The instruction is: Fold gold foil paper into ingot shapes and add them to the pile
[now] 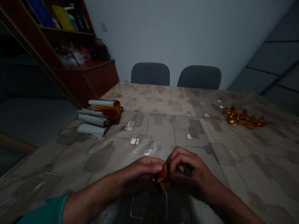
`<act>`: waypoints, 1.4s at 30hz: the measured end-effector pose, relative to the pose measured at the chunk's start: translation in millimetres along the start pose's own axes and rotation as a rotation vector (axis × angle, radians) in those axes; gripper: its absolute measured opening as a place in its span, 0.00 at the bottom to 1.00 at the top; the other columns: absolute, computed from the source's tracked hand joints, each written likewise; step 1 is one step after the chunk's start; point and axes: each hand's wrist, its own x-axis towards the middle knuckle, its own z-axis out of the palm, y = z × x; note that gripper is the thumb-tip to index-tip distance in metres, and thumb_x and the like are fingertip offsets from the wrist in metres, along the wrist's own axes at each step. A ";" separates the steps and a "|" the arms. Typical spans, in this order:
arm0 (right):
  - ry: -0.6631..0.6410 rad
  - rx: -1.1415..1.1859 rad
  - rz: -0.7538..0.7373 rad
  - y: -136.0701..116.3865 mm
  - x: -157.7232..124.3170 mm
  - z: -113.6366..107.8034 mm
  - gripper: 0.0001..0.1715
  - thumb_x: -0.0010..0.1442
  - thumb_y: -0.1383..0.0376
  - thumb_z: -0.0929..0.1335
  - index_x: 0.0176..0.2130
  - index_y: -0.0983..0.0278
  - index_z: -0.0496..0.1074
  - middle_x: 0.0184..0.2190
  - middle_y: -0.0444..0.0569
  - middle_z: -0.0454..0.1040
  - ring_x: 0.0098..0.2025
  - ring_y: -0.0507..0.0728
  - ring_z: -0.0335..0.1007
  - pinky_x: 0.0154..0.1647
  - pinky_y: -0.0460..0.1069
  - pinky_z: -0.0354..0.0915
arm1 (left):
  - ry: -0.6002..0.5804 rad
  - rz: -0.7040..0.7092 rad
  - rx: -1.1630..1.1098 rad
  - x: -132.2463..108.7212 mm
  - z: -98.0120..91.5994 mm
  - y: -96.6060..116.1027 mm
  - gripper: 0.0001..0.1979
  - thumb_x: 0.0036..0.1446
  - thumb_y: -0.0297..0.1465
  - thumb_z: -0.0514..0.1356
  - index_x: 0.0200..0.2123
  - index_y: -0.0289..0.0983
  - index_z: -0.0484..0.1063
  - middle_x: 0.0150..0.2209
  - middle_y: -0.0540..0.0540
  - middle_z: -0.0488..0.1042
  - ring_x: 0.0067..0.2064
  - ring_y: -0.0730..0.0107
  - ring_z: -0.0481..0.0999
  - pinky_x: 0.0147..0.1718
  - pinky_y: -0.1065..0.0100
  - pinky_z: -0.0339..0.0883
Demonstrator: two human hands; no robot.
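Note:
Between my hands, just above the near part of the table, is a small folded piece of shiny gold foil paper (165, 178). My left hand (146, 171) grips its left side, the thumb pressed on top. On its right edge, the bent fingers of my right hand (187, 166) pinch the foil. My palms hide part of the piece, so its full shape does not show. Off to the right lies a cluster of folded gold foil pieces (245, 119), apart from both hands.
A stack of curled grey and gold paper sheets (100, 118) lies at the table's left. The patterned tablecloth (163, 105) covers the table. Two grey chairs (150, 74) stand along the far edge, before the wall. A red-brown cabinet (100, 76) with filled shelves stands back left.

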 end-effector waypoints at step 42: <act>0.080 0.672 0.366 13.6 0.0 22.9 0.19 0.56 0.53 0.75 0.32 0.62 0.66 0.26 0.43 0.70 0.26 0.51 0.64 0.27 0.47 0.56 | 0.247 0.256 0.013 5.7 -2.1 -2.6 0.16 0.51 0.35 0.71 0.41 0.36 0.76 0.38 0.46 0.76 0.37 0.68 0.77 0.33 0.71 0.71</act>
